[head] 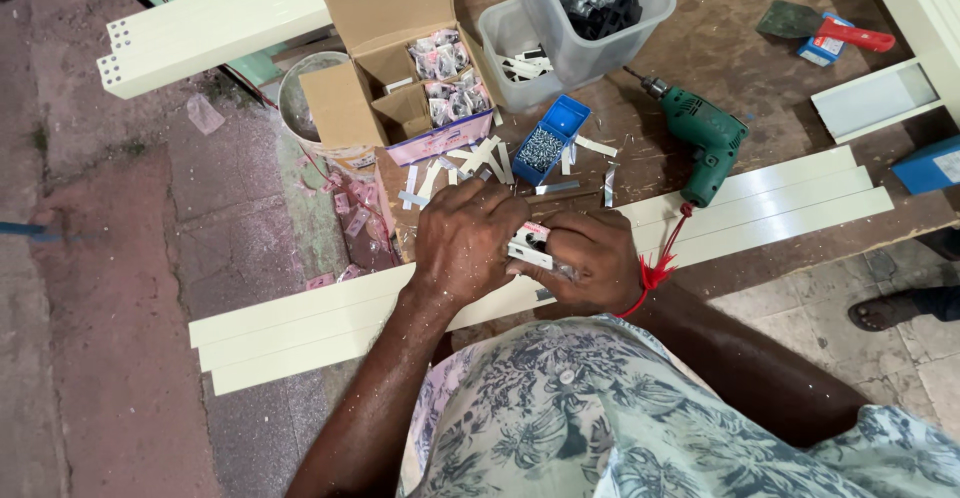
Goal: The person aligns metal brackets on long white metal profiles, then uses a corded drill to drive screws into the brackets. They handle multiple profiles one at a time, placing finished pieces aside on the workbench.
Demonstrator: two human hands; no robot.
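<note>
My left hand and my right hand are pressed together over a long cream metal channel lying across the workbench. Between them they grip a small white fitting with a red mark; both hands touch it. A red thread hangs at my right wrist. Just beyond my fingers lie several small white metal strips and a blue box of screws.
A green electric drill lies on the wooden bench to the right. An open cardboard box of bagged small parts and clear plastic tubs stand at the back. A red-handled trowel lies far right. A person's sandalled foot is on the floor.
</note>
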